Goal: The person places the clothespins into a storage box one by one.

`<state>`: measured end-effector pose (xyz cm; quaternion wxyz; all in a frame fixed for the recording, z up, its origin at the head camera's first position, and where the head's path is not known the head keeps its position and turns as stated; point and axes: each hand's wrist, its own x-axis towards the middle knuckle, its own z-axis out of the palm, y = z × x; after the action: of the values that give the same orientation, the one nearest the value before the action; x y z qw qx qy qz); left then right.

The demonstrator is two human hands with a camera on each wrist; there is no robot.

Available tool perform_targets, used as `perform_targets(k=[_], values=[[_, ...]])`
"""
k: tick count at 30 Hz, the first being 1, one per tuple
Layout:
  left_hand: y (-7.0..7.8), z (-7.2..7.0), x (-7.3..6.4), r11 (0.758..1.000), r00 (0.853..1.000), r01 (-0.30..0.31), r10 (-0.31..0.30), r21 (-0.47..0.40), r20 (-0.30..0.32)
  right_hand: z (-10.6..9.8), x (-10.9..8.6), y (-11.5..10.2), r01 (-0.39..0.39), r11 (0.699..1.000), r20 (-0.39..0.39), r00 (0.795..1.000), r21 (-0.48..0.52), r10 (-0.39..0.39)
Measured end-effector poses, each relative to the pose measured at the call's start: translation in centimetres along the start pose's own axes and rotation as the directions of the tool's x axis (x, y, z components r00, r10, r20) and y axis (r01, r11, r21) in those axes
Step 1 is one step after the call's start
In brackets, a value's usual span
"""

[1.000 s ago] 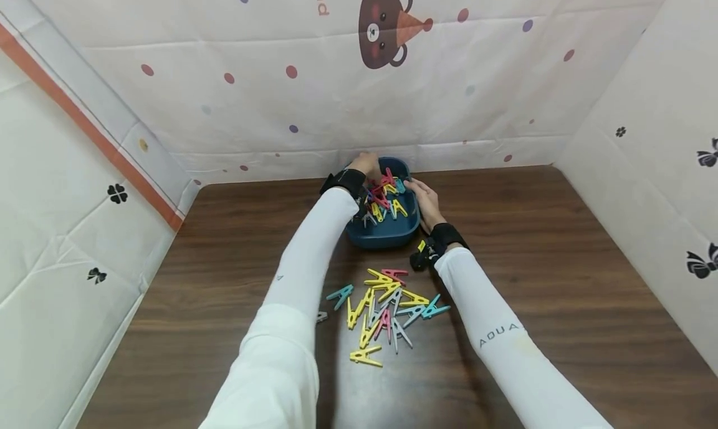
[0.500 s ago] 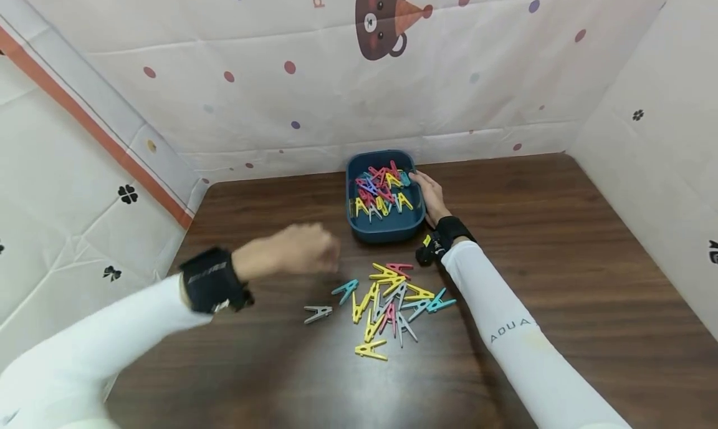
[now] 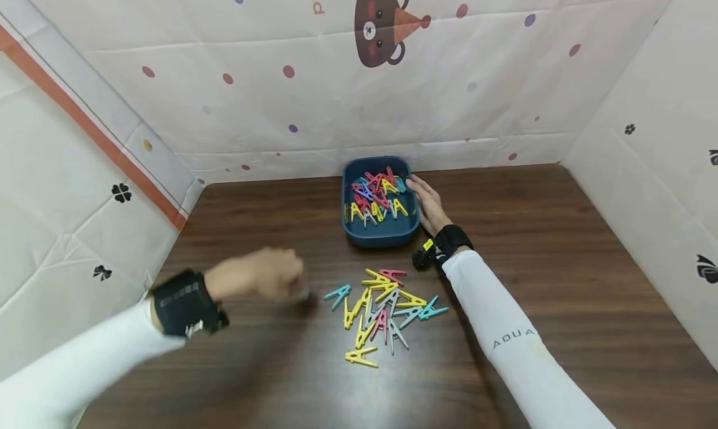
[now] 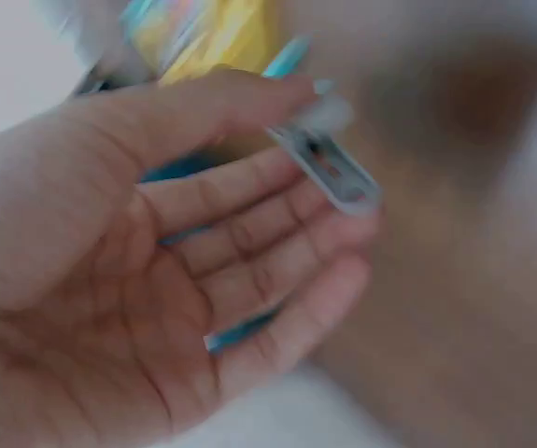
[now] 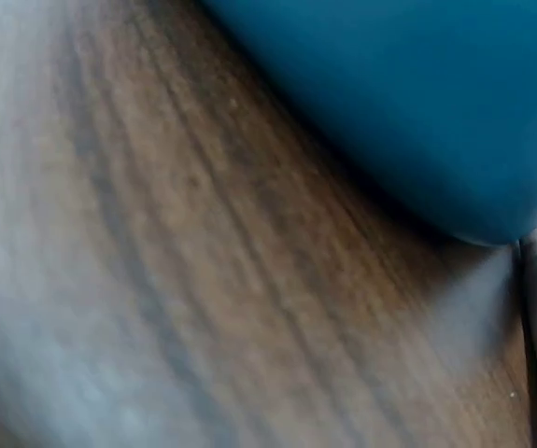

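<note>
Off the left side of the loose pile, my left hand (image 3: 263, 273) is blurred over the table. In the left wrist view its thumb and fingertips pinch a grey clothespin (image 4: 338, 177), while the other fingers are fairly straight. My right hand (image 3: 427, 204) rests against the right wall of a dark blue plastic basin (image 3: 381, 239), its fingers at the rim. Red, yellow, blue and grey clothespins (image 3: 380, 197) lie inside that basin. Nearer me is a loose pile of clothespins (image 3: 384, 313) in yellow, grey, pink and teal. A teal clothespin (image 3: 338, 295) lies at its left edge.
The brown wooden table (image 3: 533, 260) runs back to a white printed cloth (image 3: 252, 105), which hangs close behind the basin. More white cloth borders both sides.
My left hand has come out of the basin, swung left and down, and picked up the grey clothespin from the table. My right hand has stayed at the basin's side.
</note>
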<state>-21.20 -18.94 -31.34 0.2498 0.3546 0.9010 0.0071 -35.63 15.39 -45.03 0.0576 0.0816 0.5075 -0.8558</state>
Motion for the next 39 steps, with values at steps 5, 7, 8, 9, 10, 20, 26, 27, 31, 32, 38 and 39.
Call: perform_targets(k=[5,7,8,9,10,20,26,27,31,32,38,39], values=[[-1.3,-11.0,4.4,0.983,0.909,-0.17,0.129,-0.071,-0.397,0.6,-0.1,0.4,0.021,1.0,-0.017,1.0,-0.005,-0.022],[-1.4,-14.3,6.8,0.981,0.84,-0.156,0.073,-0.112,-0.537,0.6,-0.2,0.4,0.026,0.999,-0.031,0.999,-0.026,-0.027],[-1.5,-15.5,8.0,0.982,0.811,-0.129,0.023,-0.141,-0.585,0.6,-0.2,0.4,0.027,0.999,-0.035,0.999,-0.036,-0.028],[-1.5,-16.4,9.1,0.981,0.787,-0.089,-0.036,-0.17,-0.616,0.6,-0.2,0.4,0.027,0.999,-0.037,0.999,-0.045,-0.029],[-1.5,-17.1,10.5,0.979,0.765,-0.053,-0.087,-0.197,-0.638,0.4,-0.3,0.3,0.024,0.998,-0.038,0.999,-0.051,-0.026],[-2.6,-13.5,23.1,0.788,0.868,0.282,-0.452,-0.548,-0.203,-0.1,-0.1,-0.4,0.002,0.996,-0.022,1.0,-0.087,-0.003],[-2.1,-10.1,25.1,0.824,0.869,0.415,-0.484,-0.385,-0.101,0.1,0.1,0.2,-0.008,0.999,-0.036,0.999,-0.038,0.007],[-2.0,-10.2,24.7,0.833,0.874,0.406,-0.474,-0.376,-0.107,0.1,0.2,0.3,-0.008,0.999,-0.039,0.999,-0.042,0.006],[-1.9,-12.7,20.6,0.897,0.921,0.292,-0.358,-0.332,-0.156,0.3,0.2,0.7,-0.009,0.997,-0.042,0.999,-0.082,0.006],[-2.0,-13.3,19.1,0.921,0.932,0.238,-0.306,-0.31,-0.195,0.4,0.2,0.8,-0.012,0.996,-0.038,0.999,-0.09,0.008],[-1.5,-13.7,8.8,0.985,0.915,-0.148,0.101,-0.09,-0.39,0.2,-0.1,0.3,0.0,0.996,-0.02,1.0,-0.087,-0.002],[-1.1,-13.0,7.5,0.979,0.912,-0.189,0.144,-0.08,-0.384,0.0,-0.2,0.0,0.006,0.996,-0.018,1.0,-0.085,-0.007]])
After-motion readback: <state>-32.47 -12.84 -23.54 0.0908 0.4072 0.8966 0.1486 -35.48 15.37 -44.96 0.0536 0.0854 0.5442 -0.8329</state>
